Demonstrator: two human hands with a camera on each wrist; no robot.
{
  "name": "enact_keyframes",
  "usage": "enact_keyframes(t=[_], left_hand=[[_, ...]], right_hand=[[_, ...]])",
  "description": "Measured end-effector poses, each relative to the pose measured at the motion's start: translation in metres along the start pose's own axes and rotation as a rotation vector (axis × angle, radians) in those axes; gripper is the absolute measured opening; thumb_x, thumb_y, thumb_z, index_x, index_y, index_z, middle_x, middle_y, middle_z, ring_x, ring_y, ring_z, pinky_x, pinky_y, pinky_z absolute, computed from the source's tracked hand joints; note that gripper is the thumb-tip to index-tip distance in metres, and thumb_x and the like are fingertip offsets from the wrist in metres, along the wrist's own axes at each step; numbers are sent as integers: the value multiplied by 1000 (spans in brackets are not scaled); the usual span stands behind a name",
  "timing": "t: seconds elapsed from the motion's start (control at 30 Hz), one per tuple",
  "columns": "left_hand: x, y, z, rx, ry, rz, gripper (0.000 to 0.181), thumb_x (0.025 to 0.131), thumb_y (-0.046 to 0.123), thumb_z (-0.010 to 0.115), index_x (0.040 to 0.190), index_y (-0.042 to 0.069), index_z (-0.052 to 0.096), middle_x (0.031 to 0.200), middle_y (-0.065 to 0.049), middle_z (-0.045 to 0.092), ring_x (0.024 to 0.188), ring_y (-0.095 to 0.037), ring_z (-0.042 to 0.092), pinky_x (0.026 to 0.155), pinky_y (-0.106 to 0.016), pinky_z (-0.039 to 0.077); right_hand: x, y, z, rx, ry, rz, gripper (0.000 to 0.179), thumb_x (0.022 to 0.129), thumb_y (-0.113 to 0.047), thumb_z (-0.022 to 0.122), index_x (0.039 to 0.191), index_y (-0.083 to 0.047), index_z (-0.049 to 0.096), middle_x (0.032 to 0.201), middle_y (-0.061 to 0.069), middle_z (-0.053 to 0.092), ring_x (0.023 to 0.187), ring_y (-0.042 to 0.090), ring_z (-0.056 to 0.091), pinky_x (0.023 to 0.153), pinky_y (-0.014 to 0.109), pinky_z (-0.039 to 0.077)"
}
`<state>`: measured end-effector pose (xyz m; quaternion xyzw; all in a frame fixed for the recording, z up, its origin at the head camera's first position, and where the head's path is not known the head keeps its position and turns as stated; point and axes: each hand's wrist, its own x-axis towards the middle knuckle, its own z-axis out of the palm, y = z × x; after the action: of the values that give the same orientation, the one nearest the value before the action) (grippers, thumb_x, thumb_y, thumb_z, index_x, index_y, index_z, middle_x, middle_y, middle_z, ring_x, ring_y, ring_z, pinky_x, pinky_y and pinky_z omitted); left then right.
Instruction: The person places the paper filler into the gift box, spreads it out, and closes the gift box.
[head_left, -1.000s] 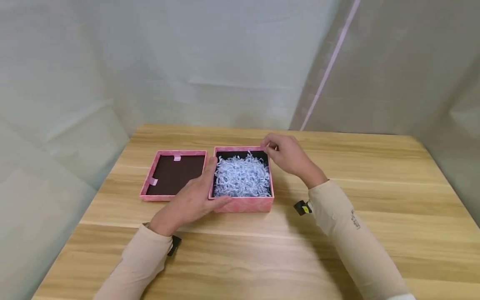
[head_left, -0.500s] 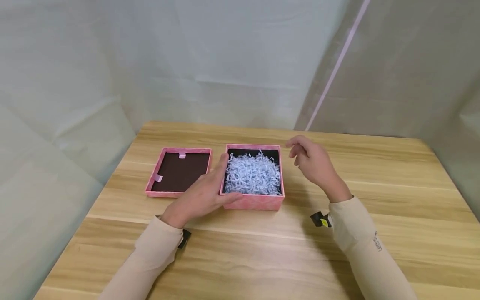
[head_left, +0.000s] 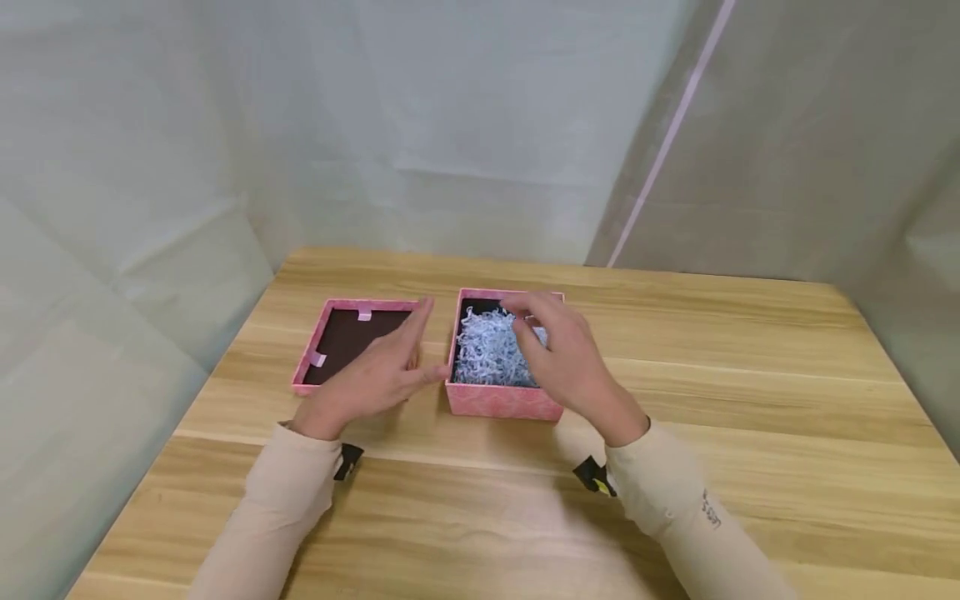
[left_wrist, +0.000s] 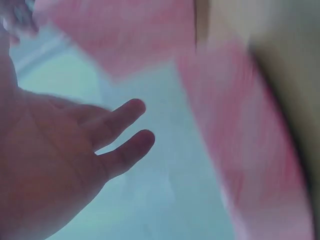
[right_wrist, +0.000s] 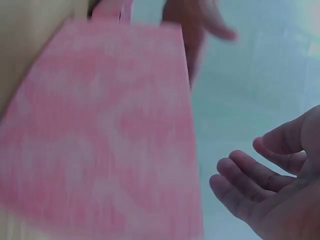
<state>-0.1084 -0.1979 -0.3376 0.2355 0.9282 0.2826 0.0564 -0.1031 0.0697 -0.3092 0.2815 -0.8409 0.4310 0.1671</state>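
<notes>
A pink box [head_left: 506, 402] with a black inside stands on the table, filled with pale blue-white shredded paper [head_left: 489, 350]. To its left lies a pink lid [head_left: 358, 332], inside face up, its lower right part hidden behind my left hand [head_left: 375, 379]. That hand has its fingers straight and is beside the box; whether its thumb tip touches the box corner I cannot tell. Over the right part of the box is my right hand [head_left: 566, 354], hiding some of the paper. Its fingers bend loosely and nothing shows between them in the right wrist view.
The wooden table [head_left: 750, 400] reaches out on both sides. Pale sheets [head_left: 480, 125] hang behind it and at the left. A small black device [head_left: 595, 477] with a yellow mark sits at the right wrist, and another black one [head_left: 348, 461] at the left.
My right hand has left the box's back right corner, swung out to the right, then come back over the box. My left hand has come off the box's left side, toward the lid.
</notes>
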Motion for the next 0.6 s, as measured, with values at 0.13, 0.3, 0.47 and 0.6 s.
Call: enact_keyframes(t=[0.13,0.3,0.47,0.6], left_hand=[[-17,-20,-33,-8,42,-103,86,102,55,50,164,10,10,167,-16,12,149,-39,22,118,-57,17],[-37,-51,-64,4,88,-260,88,102,59,48,163,9,10,163,-24,19,140,-44,37,113,-64,20],[-49,-89,-79,43,84,-356,83,105,56,43,161,1,16,157,-34,25,133,-53,40,106,-68,28],[-51,-111,-78,45,61,-361,76,107,50,42,156,-6,25,153,-36,31,135,-55,36,105,-68,32]], right_hand=[[3,-18,26,110,-29,10,30,97,1,53,124,-1,67,122,10,67,108,24,64,91,39,53],[4,-42,57,265,-87,63,35,100,-3,52,133,-3,63,130,7,62,118,19,60,97,30,50],[9,-59,96,443,-169,146,47,99,-6,54,145,-8,52,143,5,54,130,15,51,103,28,44],[11,-62,131,396,-225,277,67,98,-18,57,159,-18,32,162,2,29,146,16,30,114,42,33]])
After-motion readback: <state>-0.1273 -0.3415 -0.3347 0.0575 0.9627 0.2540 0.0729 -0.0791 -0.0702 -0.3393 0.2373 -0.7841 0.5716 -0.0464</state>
